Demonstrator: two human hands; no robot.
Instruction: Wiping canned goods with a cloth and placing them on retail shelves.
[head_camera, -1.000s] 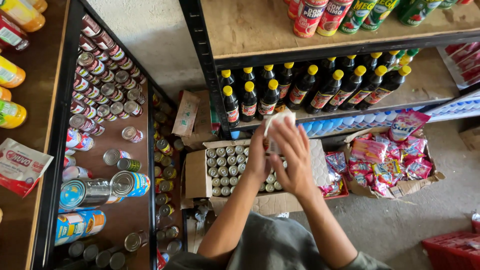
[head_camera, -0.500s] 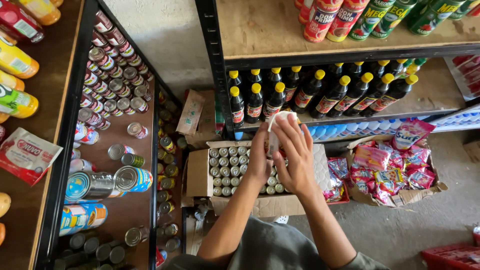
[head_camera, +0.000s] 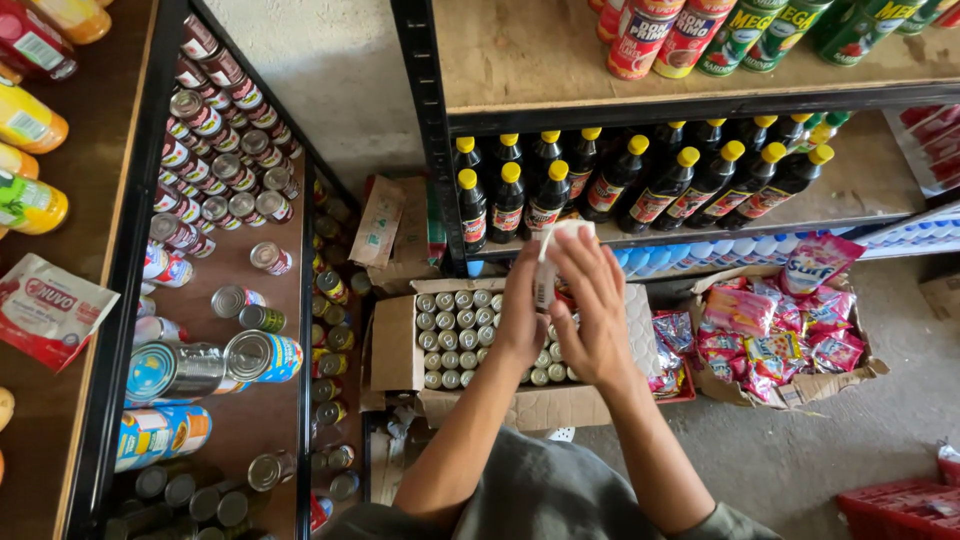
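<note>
Over a carton (head_camera: 395, 345) of small cans (head_camera: 450, 335) on the floor, both hands meet around a white item (head_camera: 552, 255), partly hidden. Left hand (head_camera: 522, 310) curls its fingers behind it; right hand (head_camera: 597, 305) wraps it from the front, fingers closed on it. Just beyond stand dark bottles (head_camera: 600, 185) with yellow caps on a shelf (head_camera: 860, 190); a box of sachets (head_camera: 775, 330) lies right

Dark yellow-capped bottles (head_camera: 640, 185) line a shelf above a cardboard box of pink sachets (head_camera: 775, 330).
</note>
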